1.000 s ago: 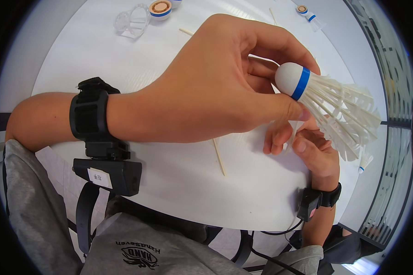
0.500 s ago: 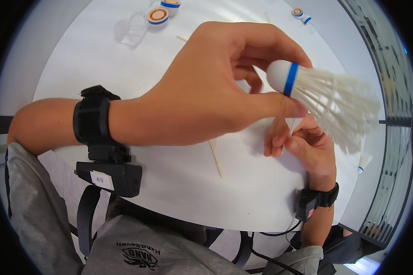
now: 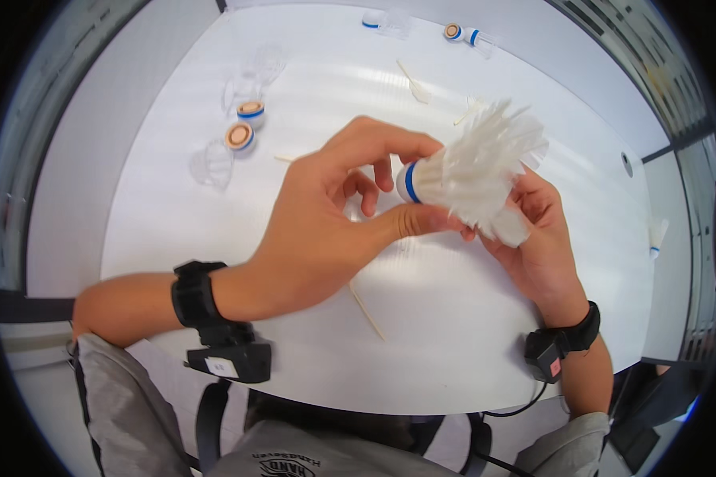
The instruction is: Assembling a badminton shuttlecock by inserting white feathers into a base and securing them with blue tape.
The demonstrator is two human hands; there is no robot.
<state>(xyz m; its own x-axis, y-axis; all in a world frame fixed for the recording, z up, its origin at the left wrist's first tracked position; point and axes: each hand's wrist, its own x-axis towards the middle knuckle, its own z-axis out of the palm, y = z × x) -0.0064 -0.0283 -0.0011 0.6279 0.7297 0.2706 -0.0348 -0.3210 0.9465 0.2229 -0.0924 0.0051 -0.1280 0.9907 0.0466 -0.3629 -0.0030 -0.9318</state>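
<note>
- Head view: the left hand (image 3: 326, 230) has its fingers clamped on the blue-banded cork of a white shuttlecock (image 3: 473, 171), held above the middle of the white surface (image 3: 453, 334).
- The right hand (image 3: 537, 238) curls its fingers under the feather skirt, touching it.
- Judged risk: squeezing the splayed feathers could bend or snap them; a slack pinch on the rounded cork could drop it among the loose sticks (image 3: 367, 312) and spare cork bases (image 3: 240, 137) at far left.
</note>
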